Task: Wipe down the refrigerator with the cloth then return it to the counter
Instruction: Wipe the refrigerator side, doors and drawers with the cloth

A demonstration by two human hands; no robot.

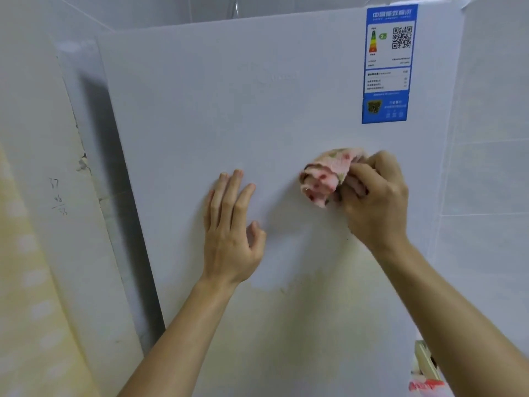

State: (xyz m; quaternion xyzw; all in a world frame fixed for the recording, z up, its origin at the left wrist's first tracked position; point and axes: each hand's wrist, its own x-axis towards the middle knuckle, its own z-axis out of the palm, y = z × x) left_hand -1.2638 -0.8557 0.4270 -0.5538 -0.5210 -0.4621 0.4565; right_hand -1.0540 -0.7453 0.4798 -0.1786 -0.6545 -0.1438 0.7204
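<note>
Head view: the right hand (pixel 375 202) grips a bunched floral cloth (pixel 329 176) against the white refrigerator door (pixel 229 96), while beside it the left hand (pixel 232 224) presses flat, fingers spread.

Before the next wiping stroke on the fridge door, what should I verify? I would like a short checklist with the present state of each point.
1. Right hand grips the floral cloth: ok.
2. Cloth lies against the refrigerator door: ok.
3. Left hand rests flat on the door, apart from the cloth: ok.
4. Blue energy label is above the cloth, out of its way: ok.
5. Yellowish patch low on the door is gone: not ok.
6. Counter is free: cannot tell, not in view.
</note>
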